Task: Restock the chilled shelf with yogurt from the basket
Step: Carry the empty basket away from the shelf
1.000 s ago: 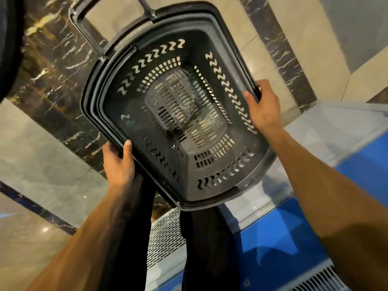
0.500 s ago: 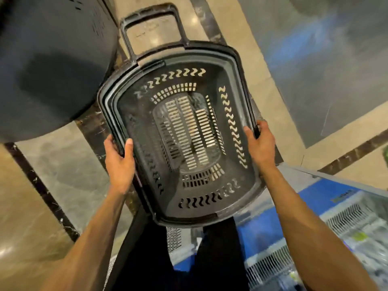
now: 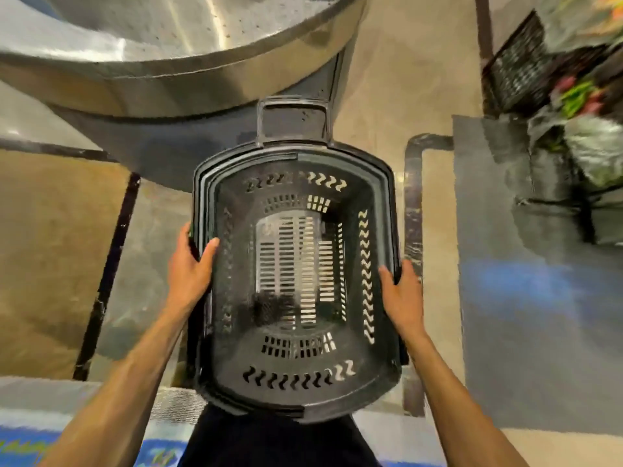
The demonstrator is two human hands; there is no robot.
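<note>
Your left hand [image 3: 190, 269] and right hand [image 3: 403, 294] clamp the long rims of the empty dark basket [image 3: 296, 404] at frame centre, thumbs hooked inside, likely to carry it level above the floor [image 3: 60, 237]. No yogurt shows.

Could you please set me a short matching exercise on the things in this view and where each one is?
Things:
1. left hand
2. right hand
3. black slotted plastic basket
4. basket's black loop handle

Places:
A. at the basket's far end
B. gripping the rim on the picture's right
C. held between both hands, empty
D. gripping the rim on the picture's left

Pairs: 1-D, 2-B, 3-C, 4-A
</note>
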